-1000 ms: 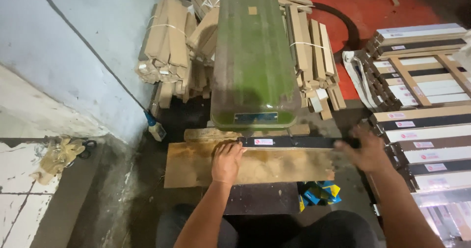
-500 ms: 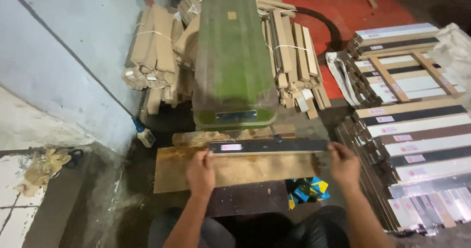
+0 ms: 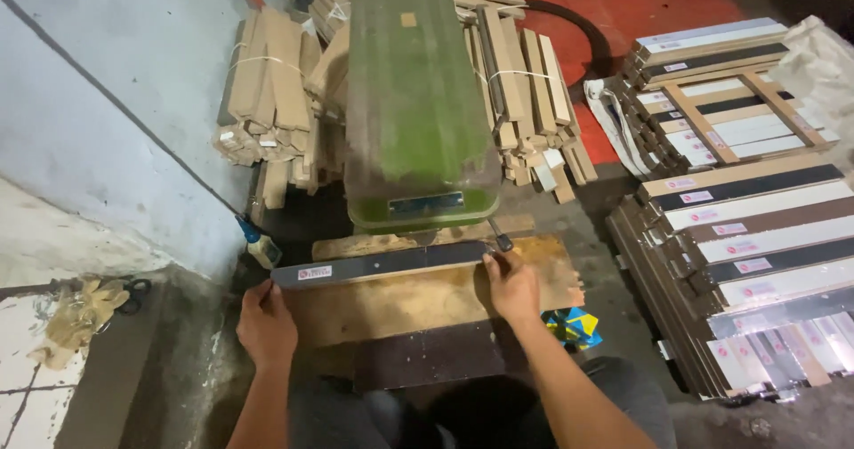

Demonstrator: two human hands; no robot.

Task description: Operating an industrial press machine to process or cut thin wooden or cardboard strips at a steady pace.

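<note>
A long dark strip [image 3: 382, 262] with a small white label lies across the wooden work board [image 3: 418, 302], in front of a tall green machine [image 3: 414, 102]. My left hand [image 3: 264, 323] grips the strip's left end at the board's left edge. My right hand [image 3: 511, 284] holds the strip's right end, just below a small black lever [image 3: 498, 236] on the machine. Both forearms reach forward from the bottom of the view.
Bundles of tied wooden sticks [image 3: 267, 93] are stacked behind and beside the machine. Stacks of labelled strips in dark, white and brown [image 3: 756, 236] fill the right side. A small bottle [image 3: 260, 244] stands by the blue wall; rags [image 3: 80, 316] lie at left.
The strip has shifted left along the board. My left hand moved from the board's middle to the strip's left end, and my right hand came inward to its right end.
</note>
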